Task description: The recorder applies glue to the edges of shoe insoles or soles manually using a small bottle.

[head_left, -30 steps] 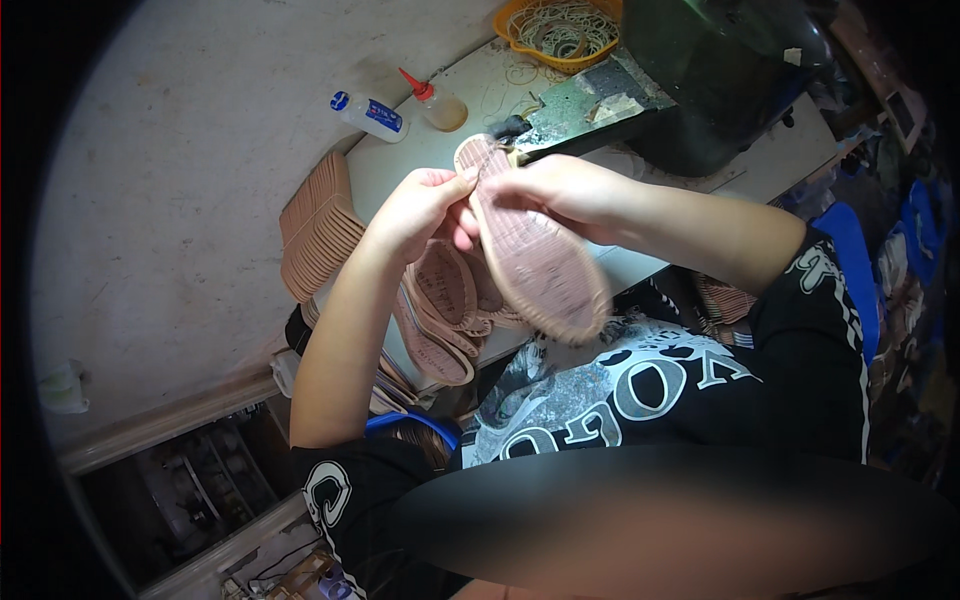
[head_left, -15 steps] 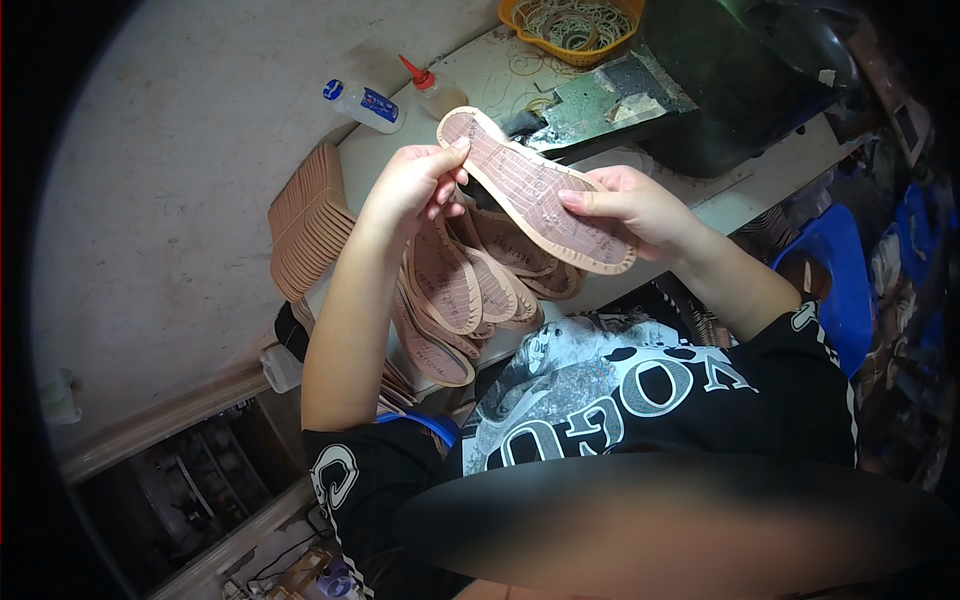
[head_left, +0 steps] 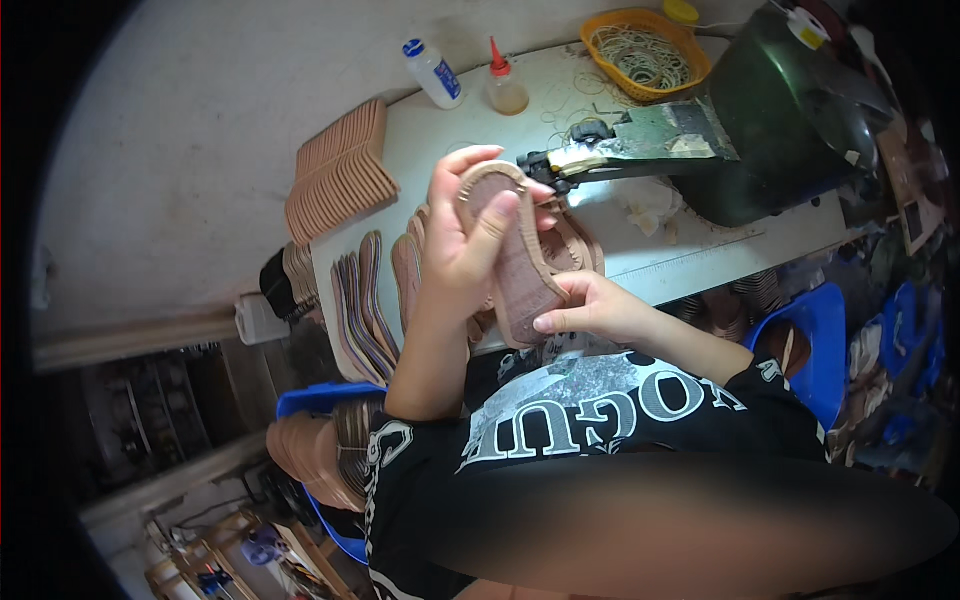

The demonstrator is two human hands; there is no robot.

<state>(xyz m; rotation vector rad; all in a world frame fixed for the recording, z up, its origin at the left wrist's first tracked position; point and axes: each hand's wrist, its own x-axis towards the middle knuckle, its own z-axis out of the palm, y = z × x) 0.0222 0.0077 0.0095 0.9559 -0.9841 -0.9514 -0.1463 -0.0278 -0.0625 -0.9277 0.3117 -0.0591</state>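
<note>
A pinkish-brown insole point(head_left: 526, 268) with a pale raised rim is held in mid-air at the centre of the frame, tilted, above the near edge of the counter point(head_left: 680, 265). Its upper end is pinched by the left hand point(head_left: 472, 225), with the thumb laid across the face and the fingers wrapped around behind. Its lower end is pinched by the right hand point(head_left: 598, 305), with the thumb on the face near the edge. Behind the hands, more insoles point(head_left: 582, 240) are partly hidden on the counter. Just above them, the dark tip of a green machine point(head_left: 775, 150) is seen, its bulk filling the upper right. Left of centre, a row of insoles point(head_left: 362, 305) is stood on edge, and a thick tan stack point(head_left: 342, 170) is placed by the wall at upper left. Along the top, a white bottle point(head_left: 436, 78) with a blue cap, a red-tipped bottle point(head_left: 508, 92) and an orange basket point(head_left: 640, 92) of thin pale bands are set out. At lower left, bundled insoles point(head_left: 315, 455) are held in a blue bin point(head_left: 300, 402).
</note>
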